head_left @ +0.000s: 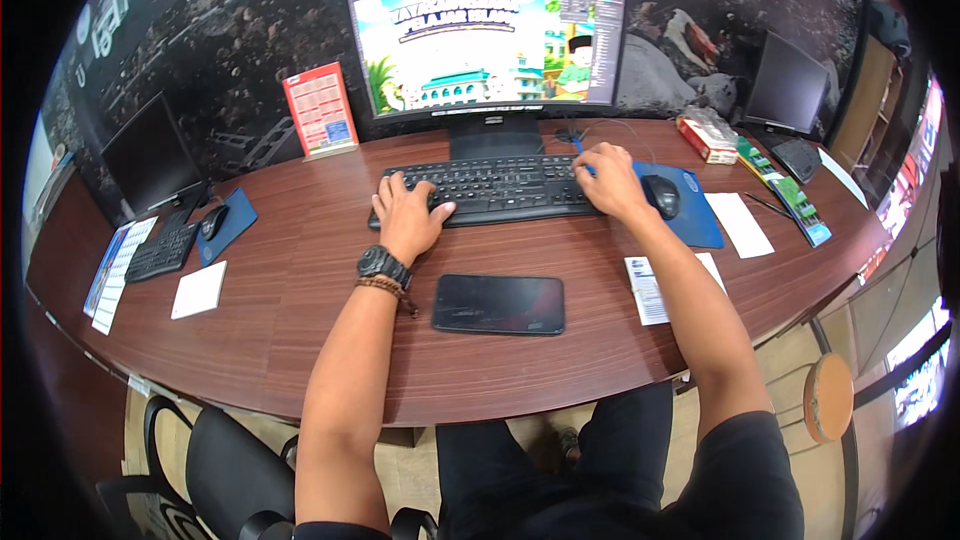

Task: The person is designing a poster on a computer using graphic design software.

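On the reddish-brown desk [310, 225], just in front of the wide screen [487, 48], the keyboard [505, 183] lies beneath my hands. My left hand [407, 214] rests spread over its left end; my right hand [612, 182] curls over its right end, well apart from the other, and I cannot tell whether those fingers press a key or grip anything. As I judge it, the picture on the screen is well along: bold lettering [455, 16], a green-and-white building [455, 91] and a cartoon figure [578, 70] are in place, while a broad pale area in the middle looks unfilled. How much is left, I cannot tell. The keyboard is black plastic with low, squarish keys in close rows. Beside my right hand, the rounded black mouse [661, 197] sits on a flat blue mouse pad [700, 228]. Fine streaks of grain run along the desk, and the dark phone [499, 304] lies flat on it, glossy and smudged, nearer to me than the keyboard.
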A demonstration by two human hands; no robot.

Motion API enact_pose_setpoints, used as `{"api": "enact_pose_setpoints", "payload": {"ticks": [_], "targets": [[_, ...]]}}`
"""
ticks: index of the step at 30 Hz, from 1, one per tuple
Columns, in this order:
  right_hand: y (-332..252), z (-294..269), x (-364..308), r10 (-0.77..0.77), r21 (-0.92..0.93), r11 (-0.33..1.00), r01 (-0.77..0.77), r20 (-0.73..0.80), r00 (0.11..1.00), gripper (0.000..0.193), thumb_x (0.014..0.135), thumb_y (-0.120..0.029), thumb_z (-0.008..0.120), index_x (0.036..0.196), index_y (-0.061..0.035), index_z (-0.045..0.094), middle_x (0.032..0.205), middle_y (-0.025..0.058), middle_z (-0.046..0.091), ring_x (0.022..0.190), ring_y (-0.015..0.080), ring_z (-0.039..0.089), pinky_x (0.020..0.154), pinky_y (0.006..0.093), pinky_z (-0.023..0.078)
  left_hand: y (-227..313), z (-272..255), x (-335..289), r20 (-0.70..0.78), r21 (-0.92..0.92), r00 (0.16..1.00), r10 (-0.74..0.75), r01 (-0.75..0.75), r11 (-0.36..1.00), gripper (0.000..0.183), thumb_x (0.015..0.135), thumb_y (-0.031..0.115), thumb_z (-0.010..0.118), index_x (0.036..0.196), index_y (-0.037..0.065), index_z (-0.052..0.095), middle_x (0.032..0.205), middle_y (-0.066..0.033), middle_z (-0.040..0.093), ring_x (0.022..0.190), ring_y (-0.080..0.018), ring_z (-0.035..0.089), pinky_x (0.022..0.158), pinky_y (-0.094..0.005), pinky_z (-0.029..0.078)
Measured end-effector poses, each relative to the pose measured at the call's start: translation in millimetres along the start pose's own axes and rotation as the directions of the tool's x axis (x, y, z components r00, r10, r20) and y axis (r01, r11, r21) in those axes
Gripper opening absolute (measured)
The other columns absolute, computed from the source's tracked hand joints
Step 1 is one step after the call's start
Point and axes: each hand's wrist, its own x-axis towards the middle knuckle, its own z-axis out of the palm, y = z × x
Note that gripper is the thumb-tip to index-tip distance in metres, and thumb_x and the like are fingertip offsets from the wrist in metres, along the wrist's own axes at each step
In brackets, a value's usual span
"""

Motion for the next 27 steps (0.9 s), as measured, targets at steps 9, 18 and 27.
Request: {"api": "enact_pose_setpoints", "payload": {"ticks": [9, 18, 27], "targets": [[85, -40, -57, 0.25, 0.01, 0.968, -0.25, -0.057, 0.967, 0.033, 0.084, -0.027, 0.07, 0.112, -0.0096, 0.071, 0.121, 0.0126, 0.058, 0.114, 0.0353, 0.057, 0.098, 0.0444, 0.047, -5, 2, 5, 0.013, -0.092, 0.997, 0.072, -0.071, 0.993, 0.039, 0.09, 0.043, 0.07, 0.107, 0.008, 0.074, 0.147, -0.0306, 0.039, 0.141, -0.0471, 0.026, 0.114, -0.0614, 0.019], [88, -38, -60, 0.33, 0.058, 0.943, -0.328, -0.039, 0.943, 0.036, 0.081, -0.023, 0.067, 0.114, -0.0095, 0.069, 0.121, 0.0143, 0.058, 0.11, 0.0362, 0.061, 0.096, 0.0443, 0.05, -13, -5, 6, 0.208, 0.012, 0.942, -0.262, 0.266, 0.964, 0.11, 0.075, 0.071, 0.072, 0.153, 0.005, 0.032, 0.148, -0.0359, 0.03, 0.14, -0.0516, 0.027, 0.114, -0.0571, 0.025], [86, -40, -62, 0.375, 0.025, 0.927, -0.374, -0.07, 0.924, 0.036, 0.078, -0.021, 0.067, 0.111, -0.0093, 0.07, 0.12, 0.0148, 0.059, 0.109, 0.0361, 0.061, 0.095, 0.0453, 0.05, -13, -6, 6, 0.247, 0.017, 0.93, -0.271, 0.276, 0.961, 0.111, 0.075, 0.074, 0.069, 0.152, 0.002, 0.034, 0.146, -0.0365, 0.034, 0.139, -0.0511, 0.031, 0.113, -0.0563, 0.03]]}}
